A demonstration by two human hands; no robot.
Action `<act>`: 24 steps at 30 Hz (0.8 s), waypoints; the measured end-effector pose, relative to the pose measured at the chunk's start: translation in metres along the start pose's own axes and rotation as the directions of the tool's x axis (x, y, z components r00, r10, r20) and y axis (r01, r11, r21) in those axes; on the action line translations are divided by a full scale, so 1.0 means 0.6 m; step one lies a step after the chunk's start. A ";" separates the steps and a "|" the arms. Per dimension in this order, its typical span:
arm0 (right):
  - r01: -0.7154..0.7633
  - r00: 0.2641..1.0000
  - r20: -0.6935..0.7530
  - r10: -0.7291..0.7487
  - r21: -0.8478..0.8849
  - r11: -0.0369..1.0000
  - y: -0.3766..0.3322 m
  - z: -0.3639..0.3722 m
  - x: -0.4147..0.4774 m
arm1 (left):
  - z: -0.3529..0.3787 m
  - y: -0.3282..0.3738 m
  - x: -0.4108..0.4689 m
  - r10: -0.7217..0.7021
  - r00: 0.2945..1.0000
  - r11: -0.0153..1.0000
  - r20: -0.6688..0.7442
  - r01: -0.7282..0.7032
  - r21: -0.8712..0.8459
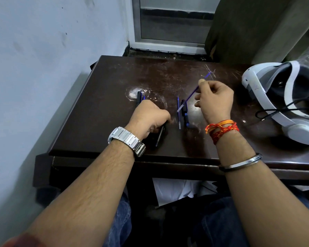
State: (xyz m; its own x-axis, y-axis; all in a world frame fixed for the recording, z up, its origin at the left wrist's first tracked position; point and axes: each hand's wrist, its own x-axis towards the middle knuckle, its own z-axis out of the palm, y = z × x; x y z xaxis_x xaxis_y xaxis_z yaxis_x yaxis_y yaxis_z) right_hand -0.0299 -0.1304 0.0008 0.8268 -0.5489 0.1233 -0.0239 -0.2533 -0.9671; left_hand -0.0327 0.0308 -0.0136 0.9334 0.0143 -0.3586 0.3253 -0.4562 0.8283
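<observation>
My right hand (214,100) pinches a thin blue pen refill (192,94) between thumb and fingers and holds it slanted above the dark table (100,107). Under it lie another blue refill (178,113) and a dark pen barrel (185,114), side by side. My left hand (149,116) is curled round a black pen body (160,136) that rests on the table; its tip points toward me. Just beyond the left hand lies another black pen part (138,98) with a blue refill beside it.
A white VR headset (268,97) with a black cable (275,109) takes up the table's right side. A blue-grey wall runs along the left. A window frame (168,41) and a dark curtain (248,29) stand behind the table. My knees sit under the front edge.
</observation>
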 end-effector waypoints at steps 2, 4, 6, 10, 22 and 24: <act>0.027 0.995 0.095 -0.008 -0.206 0.978 0.007 0.004 -0.002 | 0.002 -0.002 0.004 0.023 0.998 1.000 -0.060 -0.021 0.021; 0.065 0.987 0.159 -0.013 -0.329 0.942 0.012 0.009 -0.004 | 0.007 -0.005 0.004 0.038 0.997 0.999 -0.061 -0.036 0.033; 0.094 0.978 0.206 -0.014 -0.385 0.918 0.015 0.014 -0.003 | 0.011 -0.006 0.004 0.055 0.997 0.997 -0.060 -0.051 0.058; 0.136 0.969 0.247 -0.020 -0.463 0.876 0.015 0.023 -0.002 | 0.010 -0.007 0.006 0.076 0.995 0.995 -0.068 -0.071 0.066; 0.111 0.975 0.222 -0.001 -0.484 0.868 0.016 0.032 0.002 | 0.003 -0.003 0.000 0.088 0.993 0.991 -0.080 -0.079 0.103; 0.106 0.978 0.207 -0.006 -0.475 0.873 0.015 0.032 0.002 | 0.002 -0.001 -0.002 0.085 0.993 0.993 -0.087 -0.077 0.090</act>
State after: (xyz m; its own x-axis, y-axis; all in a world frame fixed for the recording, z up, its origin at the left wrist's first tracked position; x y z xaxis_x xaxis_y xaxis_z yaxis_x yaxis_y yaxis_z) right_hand -0.0185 -0.1183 -0.0122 0.9252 -0.3709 0.0802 -0.2008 -0.6579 -0.7258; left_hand -0.0340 0.0300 -0.0142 0.9674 0.0528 -0.2478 0.2371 -0.5339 0.8116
